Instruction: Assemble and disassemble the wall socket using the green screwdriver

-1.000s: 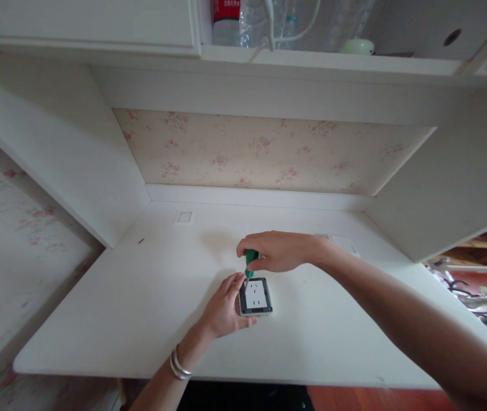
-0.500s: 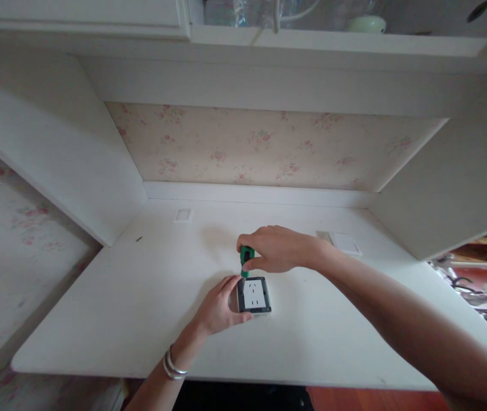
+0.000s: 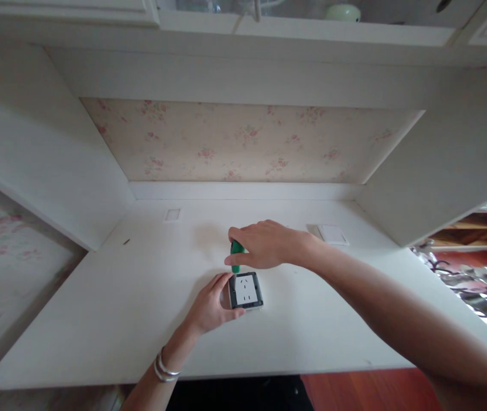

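Note:
A wall socket [image 3: 246,290] with a white face and a dark frame lies on the white desk. My left hand [image 3: 213,303] grips it from the left, the thumb along its near edge and the fingers at its far left corner. Above that same corner, my right hand [image 3: 264,244] is wrapped round the green handle of a screwdriver [image 3: 236,254]. The screwdriver stands nearly upright, its shaft reaching down to the left side of the socket's frame. Its very tip is too small to make out.
A white square plate [image 3: 332,234] lies at the back right of the desk [image 3: 140,319], and a small white frame [image 3: 173,214] at the back left. A small dark sliver [image 3: 126,242] lies near the left panel. Cabinets [image 3: 303,28] hang above; side panels flank the desk.
The camera view has shifted slightly, so everything sits a little farther left. My right hand has turned a little on the screwdriver handle; my left hand keeps its grip on the socket.

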The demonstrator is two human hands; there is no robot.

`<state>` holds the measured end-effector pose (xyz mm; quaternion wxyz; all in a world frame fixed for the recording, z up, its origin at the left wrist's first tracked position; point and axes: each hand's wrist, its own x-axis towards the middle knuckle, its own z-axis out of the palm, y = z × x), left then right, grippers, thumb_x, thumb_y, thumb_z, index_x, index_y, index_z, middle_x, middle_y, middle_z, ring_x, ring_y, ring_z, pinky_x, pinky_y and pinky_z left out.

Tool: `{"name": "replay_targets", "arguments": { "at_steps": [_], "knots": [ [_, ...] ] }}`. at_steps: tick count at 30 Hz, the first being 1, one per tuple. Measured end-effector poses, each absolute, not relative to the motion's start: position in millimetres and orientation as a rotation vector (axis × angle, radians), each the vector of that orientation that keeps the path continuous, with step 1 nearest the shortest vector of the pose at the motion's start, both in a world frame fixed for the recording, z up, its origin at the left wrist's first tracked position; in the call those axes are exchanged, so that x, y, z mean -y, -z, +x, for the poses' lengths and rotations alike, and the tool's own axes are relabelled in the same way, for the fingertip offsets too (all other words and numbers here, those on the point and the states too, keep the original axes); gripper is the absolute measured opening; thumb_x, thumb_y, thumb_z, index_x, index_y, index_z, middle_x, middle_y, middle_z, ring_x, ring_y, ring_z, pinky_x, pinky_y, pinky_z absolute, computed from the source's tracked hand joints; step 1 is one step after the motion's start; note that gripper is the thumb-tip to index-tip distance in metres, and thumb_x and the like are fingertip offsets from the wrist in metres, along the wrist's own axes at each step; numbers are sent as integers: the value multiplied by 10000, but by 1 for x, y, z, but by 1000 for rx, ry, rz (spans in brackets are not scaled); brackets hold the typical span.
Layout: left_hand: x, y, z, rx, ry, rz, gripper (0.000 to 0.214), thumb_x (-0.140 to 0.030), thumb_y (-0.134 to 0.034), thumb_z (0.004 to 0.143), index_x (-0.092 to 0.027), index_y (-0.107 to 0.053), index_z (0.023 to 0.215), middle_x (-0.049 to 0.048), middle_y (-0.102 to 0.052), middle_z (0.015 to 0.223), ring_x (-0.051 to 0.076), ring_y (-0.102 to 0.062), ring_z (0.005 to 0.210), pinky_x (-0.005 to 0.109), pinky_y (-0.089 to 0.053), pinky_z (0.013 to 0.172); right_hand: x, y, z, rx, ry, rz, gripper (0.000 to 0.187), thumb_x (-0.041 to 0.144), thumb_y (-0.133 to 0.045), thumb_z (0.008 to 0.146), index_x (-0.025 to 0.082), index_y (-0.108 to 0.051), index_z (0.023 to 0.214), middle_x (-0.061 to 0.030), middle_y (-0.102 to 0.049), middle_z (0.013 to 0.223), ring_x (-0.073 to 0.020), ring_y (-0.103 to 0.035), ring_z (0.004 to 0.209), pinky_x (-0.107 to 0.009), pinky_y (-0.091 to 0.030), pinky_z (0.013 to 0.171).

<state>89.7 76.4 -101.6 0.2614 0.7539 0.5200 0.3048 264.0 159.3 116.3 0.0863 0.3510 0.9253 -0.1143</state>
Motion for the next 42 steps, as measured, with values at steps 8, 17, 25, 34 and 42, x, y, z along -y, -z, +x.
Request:
{"name": "replay_targets", "arguments": {
  "at_steps": [8, 17, 25, 34, 42],
  "knots": [
    [-77, 107, 87, -1421, -739, 2052, 869, -503, -720, 672, -206, -347, 1399, 112, -452, 1397, 282, -443, 1277, 442, -381, 1090, -166, -116, 265, -2850, 588, 791, 277, 294, -471, 854, 221, -517, 1118, -69, -657, 1042, -209, -600, 824, -280, -370, 597],
    [-78, 108, 87, -1425, -764, 2060, 847, -514, -729, 652, -208, -396, 1368, 106, -489, 1357, 289, -473, 1245, 430, -411, 1069, -164, -117, 258, -2879, 361, 818, 289, 402, -495, 856, 227, -549, 1080, -76, -675, 942, -222, -616, 770, -277, -326, 546],
    [-77, 106, 88, -1434, -771, 2082, 844, -517, -729, 651, -203, -394, 1360, 107, -501, 1337, 281, -475, 1238, 423, -416, 1065, -159, -115, 255, -2890, 243, 882, 328, 465, -502, 849, 208, -562, 1043, -91, -678, 906, -243, -635, 781, -285, -353, 568],
    [-77, 111, 86, -1438, -771, 2078, 841, -502, -735, 648, -203, -397, 1359, 103, -474, 1363, 282, -468, 1248, 426, -409, 1075, -158, -120, 259, -2815, 240, 966, 388, 516, -482, 855, 197, -566, 1060, -100, -682, 938, -258, -633, 802, -298, -367, 586],
    [-77, 110, 85, -1424, -775, 2066, 852, -520, -737, 641, -202, -407, 1358, 112, -476, 1364, 299, -473, 1243, 444, -422, 1064, -168, -115, 262, -2832, 545, 828, 255, 344, -515, 848, 227, -541, 1073, -62, -664, 1027, -191, -601, 786, -264, -356, 574]
  ]
}}
